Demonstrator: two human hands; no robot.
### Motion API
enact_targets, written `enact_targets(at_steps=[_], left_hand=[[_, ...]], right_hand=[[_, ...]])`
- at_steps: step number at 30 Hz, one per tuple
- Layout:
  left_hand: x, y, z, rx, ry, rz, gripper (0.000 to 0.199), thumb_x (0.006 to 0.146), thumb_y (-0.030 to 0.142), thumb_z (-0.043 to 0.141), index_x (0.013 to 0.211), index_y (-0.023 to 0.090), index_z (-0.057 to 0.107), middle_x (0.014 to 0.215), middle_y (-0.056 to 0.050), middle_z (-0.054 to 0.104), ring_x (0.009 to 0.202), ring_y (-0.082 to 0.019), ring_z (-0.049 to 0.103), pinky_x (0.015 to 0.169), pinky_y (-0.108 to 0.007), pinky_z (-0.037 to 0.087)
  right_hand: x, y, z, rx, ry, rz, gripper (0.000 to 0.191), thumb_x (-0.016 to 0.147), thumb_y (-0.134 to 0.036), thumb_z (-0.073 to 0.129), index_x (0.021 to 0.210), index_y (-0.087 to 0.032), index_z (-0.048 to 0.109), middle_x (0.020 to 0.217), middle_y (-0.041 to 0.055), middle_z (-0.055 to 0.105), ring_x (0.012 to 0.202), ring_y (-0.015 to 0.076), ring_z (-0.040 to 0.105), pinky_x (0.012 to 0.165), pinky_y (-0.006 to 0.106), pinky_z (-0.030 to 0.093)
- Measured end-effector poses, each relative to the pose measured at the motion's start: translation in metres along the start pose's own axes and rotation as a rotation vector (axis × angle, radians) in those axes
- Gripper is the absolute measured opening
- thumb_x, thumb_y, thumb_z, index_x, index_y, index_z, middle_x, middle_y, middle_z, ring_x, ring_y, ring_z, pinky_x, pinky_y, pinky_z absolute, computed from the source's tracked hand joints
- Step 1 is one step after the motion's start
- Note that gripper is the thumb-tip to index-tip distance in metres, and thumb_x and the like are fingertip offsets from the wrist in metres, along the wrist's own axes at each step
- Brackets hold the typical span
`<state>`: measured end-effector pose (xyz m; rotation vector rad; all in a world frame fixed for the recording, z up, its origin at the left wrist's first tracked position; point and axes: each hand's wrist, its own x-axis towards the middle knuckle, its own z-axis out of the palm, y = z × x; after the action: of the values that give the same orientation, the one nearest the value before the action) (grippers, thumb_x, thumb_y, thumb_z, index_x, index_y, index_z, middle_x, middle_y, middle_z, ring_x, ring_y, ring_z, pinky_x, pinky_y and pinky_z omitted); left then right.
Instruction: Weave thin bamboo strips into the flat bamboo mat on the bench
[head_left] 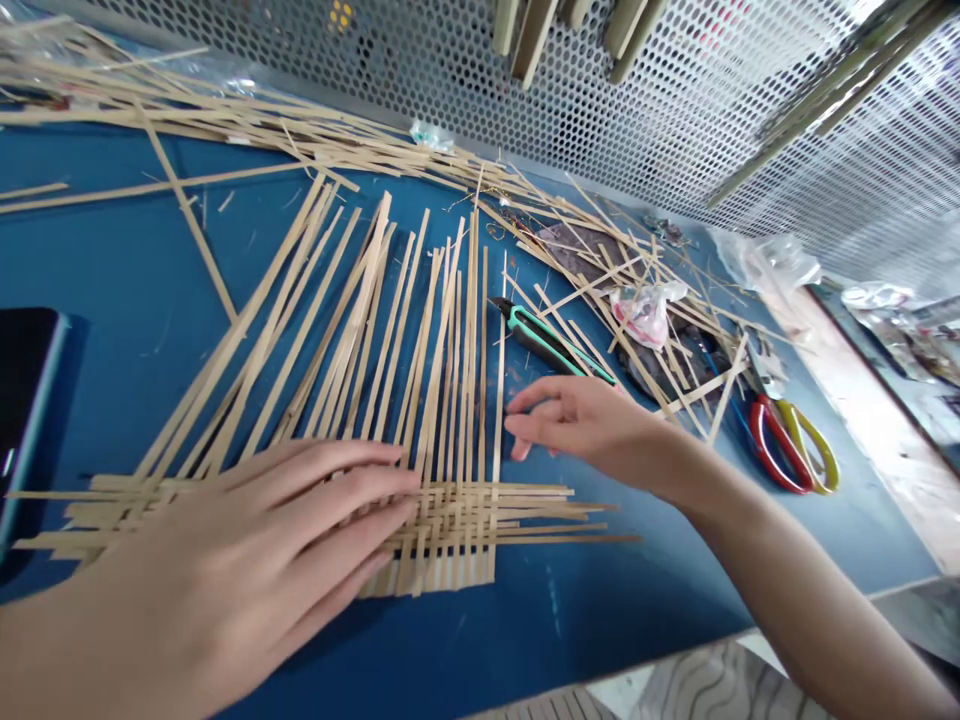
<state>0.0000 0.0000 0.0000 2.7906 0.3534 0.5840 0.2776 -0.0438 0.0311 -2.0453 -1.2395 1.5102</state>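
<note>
My left hand (247, 550) lies flat, fingers stretched out, over a woven band of thin bamboo strips (457, 510). The palm hides the band's left-middle part. Long upright strips (360, 320) fan out from the weave toward the back, and several crosswise strips stick out at both sides. Just right of the outermost upright strip (500, 400), my right hand (562, 415) hovers with its fingers loosely bent and apart. I see nothing held in it. Behind that hand lie cutters (551, 338) with black and mint-green handles.
A blue table (525, 640) bears a heap of loose strips (247, 125) along a perforated metal panel (420, 60). Red-and-yellow-handled pliers (795, 445), scraps and a small plastic bag (646, 312) lie at right. A phone (26, 400) sits at the left edge.
</note>
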Motion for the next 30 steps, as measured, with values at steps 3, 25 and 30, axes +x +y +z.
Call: enact_targets(at_steps=[3,25,30], left_hand=[[0.032,-0.001,0.005,0.015,-0.048,0.107,0.033,0.101,0.016,0.034,0.105,0.019,0.067,0.104,0.0,0.065,0.104,-0.017,0.052,0.094,-0.033,0.039],[0.067,0.007,0.02,-0.182,-0.074,0.03,0.029,0.1,0.02,0.039,0.088,0.016,0.064,0.097,-0.001,0.061,0.089,-0.016,0.055,0.082,-0.031,0.045],[0.007,0.029,0.024,0.039,0.113,0.17,0.023,0.098,0.021,0.044,0.107,0.016,0.065,0.114,0.0,0.065,0.104,-0.017,0.056,0.108,-0.033,0.031]], right_hand=[[0.008,-0.008,0.004,0.016,0.044,-0.03,0.023,0.079,-0.037,0.072,0.085,-0.017,0.063,0.067,0.0027,0.071,0.053,0.0119,0.045,0.049,0.027,0.029],[-0.004,0.001,-0.009,-0.196,-0.033,-0.157,0.031,0.082,-0.043,0.067,0.066,-0.017,0.066,0.06,-0.0004,0.063,0.054,0.0106,0.045,0.05,0.026,0.029],[-0.024,0.009,-0.01,-0.356,-0.152,-0.131,0.021,0.083,-0.036,0.066,0.074,-0.018,0.072,0.067,-0.0004,0.06,0.064,0.0127,0.049,0.056,0.026,0.033]])
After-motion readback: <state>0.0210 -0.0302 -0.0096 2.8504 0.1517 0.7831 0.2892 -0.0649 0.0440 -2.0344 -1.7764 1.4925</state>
